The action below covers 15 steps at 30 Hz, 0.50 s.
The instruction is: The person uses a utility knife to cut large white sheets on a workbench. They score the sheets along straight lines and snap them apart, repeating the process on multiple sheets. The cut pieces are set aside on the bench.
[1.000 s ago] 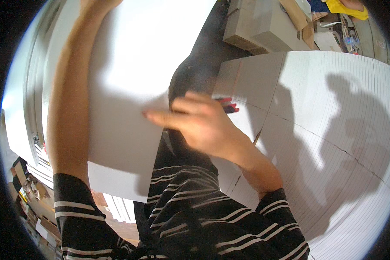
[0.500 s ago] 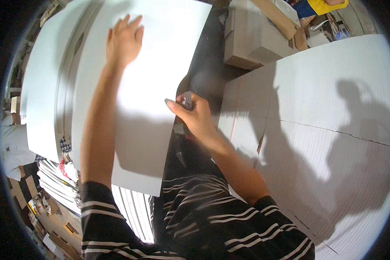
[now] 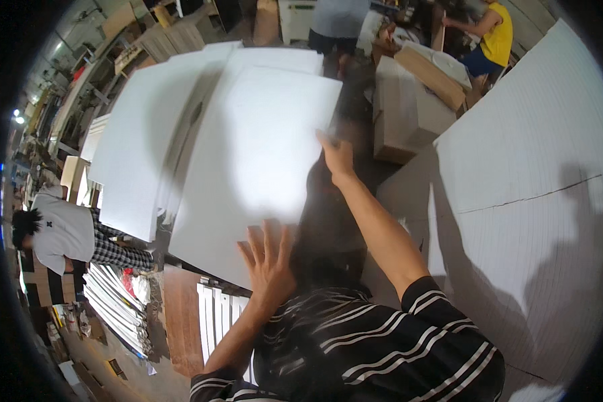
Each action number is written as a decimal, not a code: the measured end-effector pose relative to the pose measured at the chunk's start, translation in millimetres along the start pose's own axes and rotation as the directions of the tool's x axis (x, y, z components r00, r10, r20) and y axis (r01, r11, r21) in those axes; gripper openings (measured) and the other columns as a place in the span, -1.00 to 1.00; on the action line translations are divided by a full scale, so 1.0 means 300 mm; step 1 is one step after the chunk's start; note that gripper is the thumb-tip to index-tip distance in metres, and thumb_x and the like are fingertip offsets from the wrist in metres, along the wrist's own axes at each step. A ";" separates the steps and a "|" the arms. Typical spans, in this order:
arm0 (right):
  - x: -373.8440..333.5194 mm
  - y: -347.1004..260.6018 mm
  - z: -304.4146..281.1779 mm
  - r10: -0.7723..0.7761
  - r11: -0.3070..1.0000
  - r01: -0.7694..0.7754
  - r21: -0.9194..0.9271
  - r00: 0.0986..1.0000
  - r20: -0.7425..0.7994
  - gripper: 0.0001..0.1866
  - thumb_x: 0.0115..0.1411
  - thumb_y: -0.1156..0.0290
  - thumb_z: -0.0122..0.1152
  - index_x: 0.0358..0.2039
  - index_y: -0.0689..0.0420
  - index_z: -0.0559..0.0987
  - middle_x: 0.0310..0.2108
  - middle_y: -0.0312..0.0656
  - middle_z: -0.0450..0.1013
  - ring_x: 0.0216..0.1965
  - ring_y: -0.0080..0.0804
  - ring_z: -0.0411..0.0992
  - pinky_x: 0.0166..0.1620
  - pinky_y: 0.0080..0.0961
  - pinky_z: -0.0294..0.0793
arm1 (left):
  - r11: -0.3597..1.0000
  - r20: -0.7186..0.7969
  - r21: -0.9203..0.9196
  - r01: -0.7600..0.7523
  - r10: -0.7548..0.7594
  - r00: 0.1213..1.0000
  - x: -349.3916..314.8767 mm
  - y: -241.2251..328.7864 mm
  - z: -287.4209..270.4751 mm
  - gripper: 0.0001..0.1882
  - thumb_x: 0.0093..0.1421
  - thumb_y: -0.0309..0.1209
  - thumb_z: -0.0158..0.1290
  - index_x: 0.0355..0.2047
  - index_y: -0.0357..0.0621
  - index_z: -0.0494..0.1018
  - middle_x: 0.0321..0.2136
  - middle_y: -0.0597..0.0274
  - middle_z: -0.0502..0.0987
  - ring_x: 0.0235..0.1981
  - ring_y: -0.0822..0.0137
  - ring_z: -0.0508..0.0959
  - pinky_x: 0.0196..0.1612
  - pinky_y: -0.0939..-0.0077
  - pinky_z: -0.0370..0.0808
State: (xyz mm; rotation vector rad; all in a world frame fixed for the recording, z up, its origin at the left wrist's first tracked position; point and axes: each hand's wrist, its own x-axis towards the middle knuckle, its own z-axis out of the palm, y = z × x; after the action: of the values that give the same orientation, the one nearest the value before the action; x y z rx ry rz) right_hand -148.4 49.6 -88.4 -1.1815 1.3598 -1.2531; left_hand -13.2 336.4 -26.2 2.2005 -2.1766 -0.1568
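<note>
Left hand [image 3: 268,265] spread on white panel [image 3: 258,161], right hand [image 3: 338,157] at edge, grip unclear; I read steadying; next needs even hold.

The panel [image 3: 228,208] lies before me — my left hand [image 3: 269,271] on its near end, my right hand [image 3: 340,157] farther off, at its right edge. Another panel [image 3: 137,141] lies left, a board [image 3: 536,134] right — beyond, a box [image 3: 409,114] bears a plank [image 3: 432,79].

Glare blows out mid of white board [image 3: 268,147]; dark shadows on R panel [image 3: 509,147]. Far L dim & prob. soft, w/ bright lights [image 3: 19,119]; edges bend at rim, corners black.
</note>
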 end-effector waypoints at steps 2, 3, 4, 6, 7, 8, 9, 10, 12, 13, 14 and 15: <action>0.052 0.024 0.003 0.058 0.998 -0.057 0.030 0.997 -0.045 -0.43 0.18 -0.04 0.42 -0.58 0.30 0.57 -0.56 -0.21 0.48 -0.46 -0.44 0.41 -0.35 -0.26 0.36 | 0.999 -0.125 -0.017 -0.046 0.044 0.991 -0.019 0.003 0.065 -0.04 0.05 -0.53 0.14 0.50 -0.04 0.08 0.49 -0.36 -0.10 0.46 -0.59 -0.15 0.36 -0.63 -0.13; 0.075 0.027 -0.003 0.128 0.992 -0.125 0.034 0.988 -0.082 -0.44 0.15 -0.01 0.44 -0.48 0.36 0.62 -0.47 -0.14 0.55 -0.40 -0.37 0.47 -0.28 -0.24 0.42 | 0.999 -0.162 -0.004 -0.054 0.053 0.985 -0.035 0.001 0.089 -0.07 0.07 -0.56 0.09 0.50 -0.05 0.09 0.48 -0.38 -0.07 0.45 -0.60 -0.11 0.36 -0.63 -0.10; 0.100 0.035 -0.011 0.179 0.983 -0.172 0.065 0.975 -0.131 -0.46 0.14 0.01 0.46 -0.43 0.37 0.63 -0.44 -0.12 0.57 -0.39 -0.35 0.48 -0.26 -0.24 0.42 | 0.994 -0.207 0.037 -0.100 0.105 0.973 -0.046 -0.004 0.107 -0.14 0.13 -0.58 0.03 0.48 -0.13 0.10 0.43 -0.45 0.02 0.40 -0.64 0.02 0.34 -0.59 0.03; 0.141 0.034 -0.042 0.277 0.947 -0.240 0.214 0.946 -0.166 -0.51 0.14 0.09 0.47 -0.36 0.39 0.65 -0.38 -0.09 0.59 -0.33 -0.33 0.51 -0.24 -0.25 0.44 | 0.991 -0.178 0.060 -0.117 0.126 0.976 -0.082 -0.018 0.105 -0.17 0.14 -0.57 0.03 0.47 -0.19 0.11 0.42 -0.47 0.05 0.37 -0.65 0.08 0.32 -0.56 0.12; 0.157 0.027 -0.065 0.395 0.893 -0.332 0.303 0.901 -0.177 -0.55 0.16 0.16 0.46 -0.34 0.40 0.65 -0.35 -0.08 0.59 -0.30 -0.33 0.53 -0.23 -0.24 0.44 | 0.990 -0.100 0.082 -0.114 0.122 0.987 -0.099 -0.022 0.081 -0.18 0.15 -0.57 0.02 0.46 -0.22 0.12 0.41 -0.48 0.06 0.36 -0.66 0.10 0.30 -0.55 0.17; 0.151 0.025 -0.088 0.414 0.888 -0.340 0.311 0.886 -0.211 -0.66 0.21 0.28 0.41 -0.30 0.39 0.65 -0.38 -0.09 0.58 -0.31 -0.30 0.52 -0.25 -0.22 0.44 | 0.976 -0.101 0.148 -0.159 0.175 0.979 -0.148 -0.031 0.054 -0.26 0.18 -0.56 -0.01 0.42 -0.31 0.17 0.38 -0.51 0.12 0.32 -0.64 0.18 0.27 -0.45 0.30; 0.179 -0.005 -0.112 0.339 0.904 -0.286 0.319 0.933 -0.124 -0.74 0.23 0.40 0.37 -0.22 0.37 0.63 -0.32 -0.11 0.57 -0.35 -0.32 0.50 -0.31 -0.29 0.45 | 0.978 -0.162 0.099 -0.185 0.199 0.967 -0.145 -0.043 -0.009 -0.29 0.21 -0.51 0.01 0.40 -0.33 0.19 0.34 -0.51 0.17 0.29 -0.62 0.24 0.25 -0.40 0.34; 0.176 -0.025 -0.134 0.276 0.914 -0.240 0.328 0.959 -0.065 -0.72 0.23 0.42 0.38 -0.13 0.34 0.61 -0.34 -0.14 0.55 -0.42 -0.39 0.46 -0.40 -0.38 0.45 | 0.976 -0.183 0.060 -0.212 0.219 0.958 -0.177 -0.055 -0.061 -0.31 0.24 -0.47 0.03 0.39 -0.36 0.20 0.31 -0.51 0.22 0.25 -0.61 0.30 0.24 -0.36 0.38; 0.165 -0.085 -0.167 0.087 0.938 -0.083 0.336 0.996 0.003 -0.58 0.22 0.47 0.40 0.07 0.29 0.53 -0.25 -0.13 0.53 -0.46 -0.46 0.43 -0.49 -0.49 0.45 | 0.970 -0.165 -0.034 -0.242 0.233 0.958 -0.236 -0.080 -0.193 -0.32 0.26 -0.42 0.05 0.37 -0.39 0.21 0.27 -0.49 0.28 0.22 -0.55 0.37 0.22 -0.25 0.44; 0.159 -0.123 -0.180 -0.032 0.942 0.020 0.335 0.999 0.030 -0.48 0.22 0.49 0.40 0.17 0.28 0.48 -0.15 -0.09 0.53 -0.43 -0.47 0.44 -0.49 -0.51 0.45 | 0.963 -0.164 -0.090 -0.254 0.237 0.958 -0.257 -0.095 -0.265 -0.32 0.26 -0.41 0.06 0.37 -0.39 0.21 0.27 -0.48 0.29 0.22 -0.52 0.38 0.22 -0.19 0.46; 0.155 -0.166 -0.189 -0.151 0.933 0.123 0.338 0.987 0.056 -0.37 0.21 0.51 0.41 0.27 0.27 0.42 -0.04 -0.05 0.53 -0.40 -0.49 0.46 -0.49 -0.52 0.46 | 0.951 -0.176 -0.146 -0.272 0.246 0.953 -0.278 -0.112 -0.332 -0.32 0.26 -0.41 0.07 0.36 -0.40 0.21 0.27 -0.46 0.31 0.23 -0.48 0.39 0.22 -0.12 0.48; 0.153 -0.212 -0.191 -0.204 0.939 0.170 0.300 0.975 0.087 -0.29 0.18 0.53 0.43 0.33 0.21 0.36 0.06 -0.02 0.47 -0.37 -0.49 0.46 -0.48 -0.53 0.46 | 0.962 -0.171 -0.098 -0.254 0.235 0.957 -0.297 -0.134 -0.397 -0.35 0.20 -0.52 0.11 0.31 -0.43 0.27 0.21 -0.40 0.42 0.19 -0.34 0.49 0.19 0.03 0.54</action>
State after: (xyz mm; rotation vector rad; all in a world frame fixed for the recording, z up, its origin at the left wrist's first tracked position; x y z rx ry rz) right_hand -206.9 9.5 -21.8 -1.1739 0.9538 -1.4392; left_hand 38.0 421.2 91.7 1.7967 -2.2630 -0.0956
